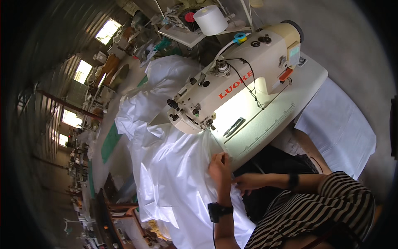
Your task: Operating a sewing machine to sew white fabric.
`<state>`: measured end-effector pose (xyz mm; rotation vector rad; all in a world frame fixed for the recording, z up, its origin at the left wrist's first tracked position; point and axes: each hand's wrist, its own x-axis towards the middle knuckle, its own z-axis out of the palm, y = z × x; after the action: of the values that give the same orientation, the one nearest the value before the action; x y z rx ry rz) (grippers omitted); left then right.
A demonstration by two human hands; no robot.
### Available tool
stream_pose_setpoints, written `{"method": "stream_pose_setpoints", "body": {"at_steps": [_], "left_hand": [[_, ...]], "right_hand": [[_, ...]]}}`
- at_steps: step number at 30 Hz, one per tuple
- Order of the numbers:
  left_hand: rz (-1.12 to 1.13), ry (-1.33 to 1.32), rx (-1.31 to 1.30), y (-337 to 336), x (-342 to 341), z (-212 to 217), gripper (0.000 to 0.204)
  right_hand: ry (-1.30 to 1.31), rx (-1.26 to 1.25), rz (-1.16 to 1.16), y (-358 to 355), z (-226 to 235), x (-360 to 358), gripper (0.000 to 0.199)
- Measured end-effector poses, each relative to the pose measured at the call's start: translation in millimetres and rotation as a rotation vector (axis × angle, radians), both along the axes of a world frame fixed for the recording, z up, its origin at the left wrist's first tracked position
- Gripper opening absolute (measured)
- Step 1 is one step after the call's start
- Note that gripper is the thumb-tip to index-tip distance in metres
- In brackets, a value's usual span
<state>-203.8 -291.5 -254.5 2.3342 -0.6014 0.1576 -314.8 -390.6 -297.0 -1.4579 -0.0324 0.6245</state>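
Note:
A glossy white fabric [174, 166] drapes over the left part of the sewing table and hangs down toward my lap. My left hand [219, 168] pinches its right edge, just short of the table's front rim. Close beside it and lower, my right hand [248, 182] is closed on the same fabric's edge, its fingertips partly hidden. Ahead of both hands stands a cream industrial sewing machine [236, 79], the fabric running up to its needle area [208, 126]. A pair of small thread snips [234, 127] lies on the lit machine bed.
A white thread cone [210, 20] stands on a stand behind the machine. White cloth [340, 120] hangs at the right of the table. Green strips [111, 143] show on the far table at left. A wooden frame [124, 211] stands at lower left.

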Motion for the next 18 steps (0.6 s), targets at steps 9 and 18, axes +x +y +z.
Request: {"method": "stream_pose_setpoints", "body": {"at_steps": [9, 18], "left_hand": [[0.025, 0.179, -0.419, -18.1, 3.4, 10.2, 0.012], [0.057, -0.243, 0.019, -2.9, -21.0, -17.9, 0.013]], "right_hand": [[0.245, 0.557, -0.622, -57.6, 32.6, 73.0, 0.034], [-0.156, -0.463, -0.186, -55.4, 51.6, 11.6, 0.042]]}}
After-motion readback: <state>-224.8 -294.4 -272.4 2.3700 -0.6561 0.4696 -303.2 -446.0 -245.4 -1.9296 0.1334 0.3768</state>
